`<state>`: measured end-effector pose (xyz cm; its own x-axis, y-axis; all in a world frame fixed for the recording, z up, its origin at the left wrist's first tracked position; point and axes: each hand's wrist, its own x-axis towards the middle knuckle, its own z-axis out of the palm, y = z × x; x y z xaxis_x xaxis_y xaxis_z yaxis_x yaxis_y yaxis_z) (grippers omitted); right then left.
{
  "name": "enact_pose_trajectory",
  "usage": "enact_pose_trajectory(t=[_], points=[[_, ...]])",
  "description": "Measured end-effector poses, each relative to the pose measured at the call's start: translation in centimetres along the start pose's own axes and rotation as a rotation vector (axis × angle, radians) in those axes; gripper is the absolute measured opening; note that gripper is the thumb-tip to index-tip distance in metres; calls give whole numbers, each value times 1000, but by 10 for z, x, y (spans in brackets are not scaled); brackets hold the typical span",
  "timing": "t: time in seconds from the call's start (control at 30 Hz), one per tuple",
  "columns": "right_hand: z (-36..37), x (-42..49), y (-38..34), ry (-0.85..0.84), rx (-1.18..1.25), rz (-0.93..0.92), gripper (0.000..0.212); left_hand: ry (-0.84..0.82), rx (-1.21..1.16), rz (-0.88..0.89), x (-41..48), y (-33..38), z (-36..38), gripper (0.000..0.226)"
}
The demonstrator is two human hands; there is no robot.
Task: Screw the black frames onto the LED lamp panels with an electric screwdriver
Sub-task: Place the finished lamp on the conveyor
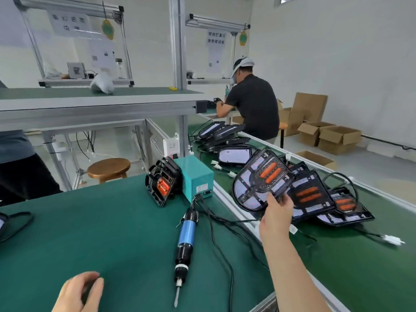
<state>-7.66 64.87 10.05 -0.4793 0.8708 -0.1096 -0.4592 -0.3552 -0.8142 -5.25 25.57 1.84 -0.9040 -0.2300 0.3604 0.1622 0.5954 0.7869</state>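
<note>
1. My left hand rests nearest me on the green mat. Its fingers are loosely curved and hold nothing, so I judge it free to take the next piece.
2. The electric screwdriver lies untouched on the mat just right of that hand. Its bit points toward me and its cord runs away to the far side, so I could pick it up without turning it.
3. My right hand reaches out to the right, over the edge of the conveyor. Its fingers are clamped on the near edge of an LED lamp panel.
4. I hold the panel tilted, its face toward me, with a black frame with orange lenses across it. I judge this as fetching it to the mat, and no screwing has begun.
5. Farther along the mat, spare black frames lean against the teal power box, upright and within reach. The screwdriver's cord appears to plug into that box.
6. On the belt to the right of my panel, more framed panels overlap in a row with their cables trailing.
7. Farther still, a second pile of panels lies on the belt, and beyond it another worker sits at a bench.
</note>
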Motion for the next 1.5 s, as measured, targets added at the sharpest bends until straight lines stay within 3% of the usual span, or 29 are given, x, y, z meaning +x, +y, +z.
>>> enact_pose_trajectory(t=[0.13,0.27,0.57,0.9,1.23,1.5], points=[[-12,33,3,123,-143,-90,63,24,13,42,0,2,4,23],[-13,48,10,129,-344,-158,74,30,9,49,2,2,6,21],[-8,56,25,157,-735,-322,71,46,21,58,4,-6,9,26],[-13,76,31,186,-900,-398,79,19,56,8,6,-15,4,21],[0,94,15,168,-1013,-294,78,-17,45,-10,2,-6,4,20],[-5,80,16,225,-1092,-348,115,-4,82,-24,1,-6,5,23]])
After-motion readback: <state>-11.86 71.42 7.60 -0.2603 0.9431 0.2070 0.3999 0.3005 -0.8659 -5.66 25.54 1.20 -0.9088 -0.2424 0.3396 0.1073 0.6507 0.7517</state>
